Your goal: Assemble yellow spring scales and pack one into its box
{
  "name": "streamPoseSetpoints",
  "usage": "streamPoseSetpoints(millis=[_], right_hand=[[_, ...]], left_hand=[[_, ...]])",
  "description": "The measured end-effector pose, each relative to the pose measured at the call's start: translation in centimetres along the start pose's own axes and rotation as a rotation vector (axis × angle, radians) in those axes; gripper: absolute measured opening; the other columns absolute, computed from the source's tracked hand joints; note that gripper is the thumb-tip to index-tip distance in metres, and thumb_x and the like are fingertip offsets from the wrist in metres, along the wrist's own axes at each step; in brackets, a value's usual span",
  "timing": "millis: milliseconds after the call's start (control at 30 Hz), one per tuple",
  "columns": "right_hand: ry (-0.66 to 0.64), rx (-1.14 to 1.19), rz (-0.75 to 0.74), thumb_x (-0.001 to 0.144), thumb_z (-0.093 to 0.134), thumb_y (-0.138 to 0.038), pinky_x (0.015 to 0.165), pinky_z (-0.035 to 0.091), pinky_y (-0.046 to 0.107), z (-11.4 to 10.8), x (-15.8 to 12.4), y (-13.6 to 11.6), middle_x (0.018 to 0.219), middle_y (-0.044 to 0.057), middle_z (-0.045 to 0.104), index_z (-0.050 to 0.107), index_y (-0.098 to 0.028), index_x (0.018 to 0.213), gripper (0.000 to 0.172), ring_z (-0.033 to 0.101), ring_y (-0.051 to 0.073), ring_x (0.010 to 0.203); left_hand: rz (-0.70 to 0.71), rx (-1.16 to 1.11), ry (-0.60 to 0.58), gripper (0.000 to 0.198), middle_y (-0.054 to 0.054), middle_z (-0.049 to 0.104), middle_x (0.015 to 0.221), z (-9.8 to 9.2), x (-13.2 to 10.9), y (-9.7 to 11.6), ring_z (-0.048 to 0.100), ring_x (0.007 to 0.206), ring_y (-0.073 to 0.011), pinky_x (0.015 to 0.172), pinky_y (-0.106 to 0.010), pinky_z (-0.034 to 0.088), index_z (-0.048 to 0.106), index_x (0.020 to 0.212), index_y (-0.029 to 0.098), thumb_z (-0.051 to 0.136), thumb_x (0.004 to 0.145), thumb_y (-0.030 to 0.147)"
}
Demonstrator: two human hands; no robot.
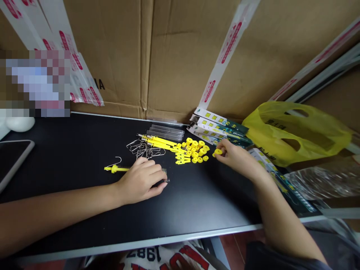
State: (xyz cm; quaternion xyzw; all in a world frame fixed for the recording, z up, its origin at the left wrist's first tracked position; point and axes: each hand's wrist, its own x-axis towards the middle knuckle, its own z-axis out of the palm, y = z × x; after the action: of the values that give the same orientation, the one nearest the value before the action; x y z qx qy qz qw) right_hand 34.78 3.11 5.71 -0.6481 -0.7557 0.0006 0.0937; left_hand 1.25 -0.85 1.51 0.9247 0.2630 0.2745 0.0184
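My left hand [144,178] is closed around a spring scale, whose yellow rod [121,169] and wire hook [116,162] stick out to the left. A clear tube end and a small spring [167,180] show at its right side, near my fingertips. My right hand [232,155] pinches a yellow plastic cap [217,152] just above the table, right of a pile of similar yellow caps [201,151]. Between the hands lie yellow clips [182,160], yellow rods with springs [160,142], a tangle of wire hooks [144,150] and clear tubes [165,132].
Printed boxes [216,125] stack at the back, and another box [284,183] lies under my right forearm. A yellow plastic bag [295,131] and a clear plastic wrap [323,180] sit at right. A phone or tablet [14,161] rests at left. Cardboard [174,56] walls the back.
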Motion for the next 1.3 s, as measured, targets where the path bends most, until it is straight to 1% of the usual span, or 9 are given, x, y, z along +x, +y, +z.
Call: streamPoseSetpoints(millis=[167, 300, 400, 500, 600, 700, 833, 1133, 1300], right_hand=[[-0.079, 0.098, -0.025, 0.077, 0.056, -0.026, 0.052, 0.037, 0.023, 1.9, 0.9, -0.4, 0.07, 0.001, 0.062, 0.045, -0.02, 0.091, 0.018, 0.059, 0.016, 0.059], [-0.086, 0.189, -0.057, 0.08, 0.056, -0.037, 0.051, 0.038, 0.023, 2.0, 1.0, -0.7, 0.07, 0.0, 0.061, 0.042, -0.02, 0.094, 0.026, 0.057, 0.015, 0.056], [-0.012, 0.101, -0.003, 0.083, 0.053, -0.047, 0.047, 0.033, 0.023, 1.3, 0.5, -1.6, 0.067, 0.0, 0.06, 0.044, -0.02, 0.095, 0.032, 0.055, 0.015, 0.053], [0.152, -0.02, 0.04, 0.086, 0.049, -0.048, 0.045, 0.028, 0.024, 0.7, -0.6, -3.7, 0.066, 0.001, 0.058, 0.049, -0.02, 0.091, 0.028, 0.052, 0.015, 0.05], [0.149, 0.153, -0.194, 0.088, 0.05, -0.04, 0.052, 0.036, 0.024, 1.2, -2.0, -6.3, 0.068, 0.002, 0.058, 0.054, -0.021, 0.086, 0.02, 0.054, 0.014, 0.057], [0.029, 0.362, -0.546, 0.088, 0.053, -0.036, 0.058, 0.043, 0.025, 2.9, -3.3, -8.5, 0.079, 0.004, 0.062, 0.055, -0.021, 0.105, 0.022, 0.057, 0.014, 0.065], [-0.006, 0.489, -0.801, 0.09, 0.052, -0.027, 0.064, 0.047, 0.027, 5.0, -3.9, -10.1, 0.089, 0.007, 0.065, 0.053, -0.021, 0.113, 0.024, 0.061, 0.016, 0.076], [0.054, 0.518, -0.897, 0.09, 0.052, -0.02, 0.064, 0.049, 0.028, 5.8, -3.7, -10.6, 0.087, 0.006, 0.067, 0.058, -0.02, 0.103, 0.014, 0.061, 0.016, 0.075], [0.124, 0.433, -0.803, 0.089, 0.054, -0.021, 0.064, 0.048, 0.025, 3.9, -3.1, -9.7, 0.08, 0.004, 0.066, 0.059, -0.019, 0.095, 0.008, 0.061, 0.014, 0.071]], left_hand=[[0.01, 0.005, -0.007, 0.016, 0.001, 0.062, 0.081, 0.0, 0.0, 0.0, 0.052, 0.074, -0.0144, 0.078, -0.031, 0.031, 0.061, 0.088, 0.02, 0.047, 0.09, 0.027], [0.005, 0.001, -0.011, 0.015, 0.001, 0.062, 0.082, -0.1, 0.1, 0.1, 0.052, 0.075, -0.0147, 0.079, -0.031, 0.03, 0.061, 0.088, 0.02, 0.047, 0.09, 0.027], [0.007, 0.011, -0.009, 0.016, 0.001, 0.062, 0.081, -0.1, 0.1, 0.1, 0.052, 0.075, -0.0148, 0.079, -0.031, 0.03, 0.061, 0.088, 0.02, 0.047, 0.091, 0.027], [0.013, 0.024, -0.007, 0.018, 0.001, 0.062, 0.082, 0.0, 0.0, 0.0, 0.052, 0.075, -0.0149, 0.079, -0.031, 0.03, 0.062, 0.09, 0.02, 0.046, 0.092, 0.028], [0.016, 0.037, -0.015, 0.019, 0.0, 0.062, 0.082, 0.1, 0.0, -0.1, 0.051, 0.076, -0.0154, 0.079, -0.032, 0.029, 0.062, 0.093, 0.021, 0.045, 0.093, 0.028], [0.026, 0.05, -0.032, 0.019, 0.0, 0.061, 0.082, 0.2, -0.1, -0.1, 0.051, 0.077, -0.0161, 0.079, -0.032, 0.029, 0.062, 0.095, 0.021, 0.045, 0.093, 0.029], [0.064, 0.06, -0.037, 0.02, 0.0, 0.06, 0.081, 0.3, -0.1, -0.1, 0.049, 0.077, -0.0168, 0.079, -0.032, 0.029, 0.062, 0.093, 0.02, 0.044, 0.094, 0.029], [0.106, -0.005, -0.098, 0.024, 0.0, 0.059, 0.077, 0.5, 0.1, -0.1, 0.049, 0.076, -0.0158, 0.079, -0.032, 0.03, 0.061, 0.089, 0.018, 0.039, 0.096, 0.027], [0.086, 0.013, -0.081, 0.023, -0.002, 0.062, 0.089, 0.3, 0.0, -0.2, 0.051, 0.084, -0.0174, 0.083, -0.033, 0.03, 0.058, 0.106, 0.019, 0.041, 0.096, 0.031]])
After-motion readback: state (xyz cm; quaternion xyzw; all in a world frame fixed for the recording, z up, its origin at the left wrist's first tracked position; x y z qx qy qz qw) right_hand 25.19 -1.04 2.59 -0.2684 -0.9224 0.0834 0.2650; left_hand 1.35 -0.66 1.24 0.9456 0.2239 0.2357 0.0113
